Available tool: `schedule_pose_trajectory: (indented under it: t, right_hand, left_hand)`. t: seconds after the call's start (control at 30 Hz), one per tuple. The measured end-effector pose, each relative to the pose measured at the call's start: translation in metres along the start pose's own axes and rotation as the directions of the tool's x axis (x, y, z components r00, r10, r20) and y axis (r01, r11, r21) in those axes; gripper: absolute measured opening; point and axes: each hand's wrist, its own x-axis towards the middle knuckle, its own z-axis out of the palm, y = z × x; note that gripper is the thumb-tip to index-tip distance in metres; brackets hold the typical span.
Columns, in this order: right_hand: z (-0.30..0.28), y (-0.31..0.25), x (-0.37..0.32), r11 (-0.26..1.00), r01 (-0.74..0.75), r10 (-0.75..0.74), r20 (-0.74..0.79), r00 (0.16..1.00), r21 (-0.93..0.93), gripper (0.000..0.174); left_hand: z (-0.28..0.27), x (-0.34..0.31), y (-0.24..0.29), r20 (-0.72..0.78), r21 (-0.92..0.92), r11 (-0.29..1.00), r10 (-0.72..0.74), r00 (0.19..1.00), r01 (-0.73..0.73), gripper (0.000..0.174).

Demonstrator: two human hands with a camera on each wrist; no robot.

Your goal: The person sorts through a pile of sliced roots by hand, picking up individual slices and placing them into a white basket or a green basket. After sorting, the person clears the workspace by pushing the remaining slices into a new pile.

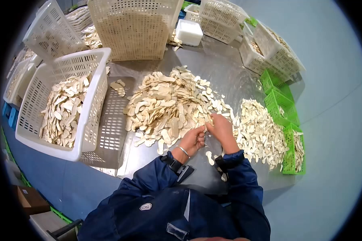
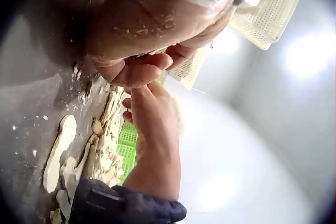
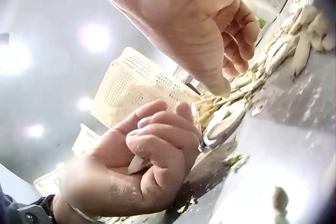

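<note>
Left hand round a slice, right hand at the pile

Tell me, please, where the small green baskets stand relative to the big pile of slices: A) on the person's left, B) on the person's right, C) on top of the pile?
B: the green baskets stand right of the pile of slices, past the right hand.

Two slice piles, perhaps three green baskets.
</note>
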Motion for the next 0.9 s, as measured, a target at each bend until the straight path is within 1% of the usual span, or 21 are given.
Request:
schedule_pose_trajectory:
  t: [0.1, 0.13, 0.23, 0.27, 0.37, 0.43, 0.47, 0.57, 0.6, 0.7, 0.73, 0.8, 0.83, 0.87, 0.9]
  right_hand:
    - [0.007, 0.000, 0.011, 0.999, -0.046, 0.050, 0.157, 0.986, -0.029, 0.027]
    - [0.007, 0.002, 0.012, 0.998, -0.066, 0.067, 0.147, 0.987, -0.011, 0.021]
    - [0.006, 0.020, 0.010, 0.984, -0.137, 0.151, 0.132, 0.980, -0.113, 0.018]
    - [0.001, 0.027, 0.005, 0.990, -0.119, 0.127, 0.112, 0.986, -0.077, 0.018]
    - [-0.009, 0.054, -0.004, 0.939, -0.194, 0.237, 0.125, 0.963, -0.283, 0.018]
    - [-0.021, 0.056, -0.006, 0.918, -0.260, 0.285, 0.042, 0.958, -0.300, 0.018]
    - [-0.026, 0.057, -0.006, 0.916, -0.267, 0.302, 0.076, 0.950, -0.299, 0.022]
    - [-0.017, 0.049, 0.000, 0.991, -0.096, 0.098, 0.018, 0.995, -0.093, 0.026]
    - [-0.011, 0.043, 0.009, 0.994, -0.082, 0.090, 0.113, 0.989, -0.073, 0.032]
    - [0.008, 0.024, 0.022, 0.997, 0.068, -0.069, 0.022, 0.997, 0.033, 0.033]
    - [0.009, 0.017, 0.023, 0.994, 0.090, -0.091, 0.010, 0.996, 0.054, 0.033]
    - [0.024, 0.018, 0.036, 0.992, 0.119, -0.121, 0.043, 0.992, 0.042, 0.033]
    - [0.032, 0.021, 0.039, 0.990, 0.139, -0.139, 0.027, 0.990, 0.013, 0.030]
    - [0.023, 0.012, 0.042, 0.993, 0.117, -0.117, 0.084, 0.990, -0.001, 0.024]
    - [0.024, 0.011, 0.042, 0.990, 0.142, -0.143, 0.028, 0.989, 0.021, 0.020]
  left_hand:
    - [0.009, -0.006, 0.003, -0.084, 0.007, 1.000, 0.008, 0.996, -0.007, 0.021]
    - [0.007, -0.006, 0.004, -0.067, -0.007, 1.000, 0.007, 0.998, -0.008, 0.020]
    - [0.011, -0.010, 0.005, -0.077, 0.013, 1.000, 0.022, 0.997, -0.021, 0.018]
    - [0.011, -0.009, 0.004, -0.082, -0.008, 1.000, 0.013, 0.997, -0.014, 0.016]
    - [0.008, -0.008, 0.004, -0.087, 0.002, 1.000, 0.010, 0.996, -0.010, 0.015]
    - [0.006, -0.006, 0.002, -0.080, -0.010, 1.000, 0.005, 0.997, -0.006, 0.014]
    - [0.006, -0.005, 0.001, -0.075, -0.014, 1.000, 0.003, 0.997, -0.004, 0.013]
    - [0.007, -0.004, -0.001, -0.079, 0.008, 1.000, 0.008, 0.997, -0.008, 0.012]
    - [0.008, -0.005, 0.000, -0.069, 0.011, 1.000, 0.011, 0.998, -0.010, 0.013]
    - [0.009, -0.007, 0.002, -0.070, 0.033, 0.999, 0.023, 0.997, -0.021, 0.014]
    - [0.006, -0.005, 0.000, -0.059, 0.030, 0.999, 0.033, 0.998, -0.031, 0.014]
    - [0.003, -0.002, -0.002, -0.128, 0.051, 0.998, 0.044, 0.991, -0.037, 0.020]
    - [-0.001, 0.002, -0.005, -0.098, 0.029, 0.998, 0.057, 0.994, -0.054, 0.024]
    - [0.002, -0.003, -0.001, -0.057, 0.045, 0.999, 0.011, 0.998, -0.009, 0.026]
    - [0.004, -0.002, -0.005, -0.106, 0.061, 0.997, 0.057, 0.993, -0.051, 0.028]
